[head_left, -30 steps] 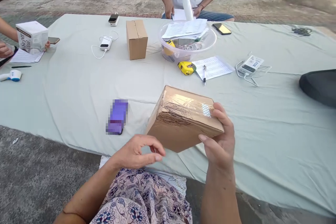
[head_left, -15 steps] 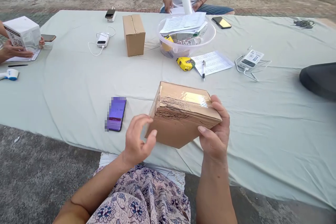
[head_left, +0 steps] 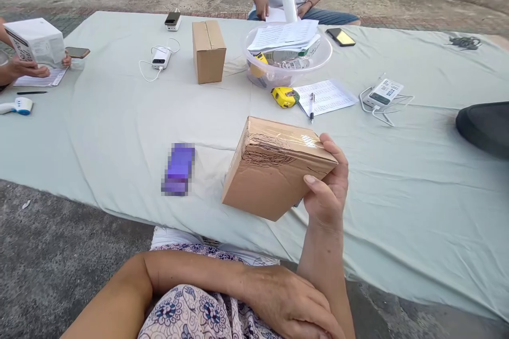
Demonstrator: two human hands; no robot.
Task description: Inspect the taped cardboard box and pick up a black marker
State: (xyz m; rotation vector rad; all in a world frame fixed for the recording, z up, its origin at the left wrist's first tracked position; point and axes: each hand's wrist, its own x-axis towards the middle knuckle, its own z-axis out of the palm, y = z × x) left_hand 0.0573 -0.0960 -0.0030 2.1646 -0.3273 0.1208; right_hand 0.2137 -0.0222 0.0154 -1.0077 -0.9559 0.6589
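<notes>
A brown cardboard box (head_left: 266, 183) with black scribbles along one edge and shiny clear tape on top is tilted above the cloth. My right hand (head_left: 329, 190) grips its right end, thumb on the near face and fingers behind. My left hand (head_left: 292, 302) lies across my right forearm, away from the box, its fingers extended and holding nothing; the fingertips are partly out of sight. To the left of the box a phone (head_left: 178, 169) with a blurred purple screen lies on the table.
The cloth-covered table (head_left: 99, 132) bears a second cardboard box (head_left: 209, 53), a plastic basin (head_left: 324, 61) with papers, a yellow tape measure (head_left: 284, 97), a pen (head_left: 312, 108) and a wired white device (head_left: 384, 94). A co-worker at left handles a white box (head_left: 37, 42); another person sits opposite.
My left hand has left the box's left side and come down onto my right forearm. The box, still in my right hand, has tipped slightly, its scribbled edge higher.
</notes>
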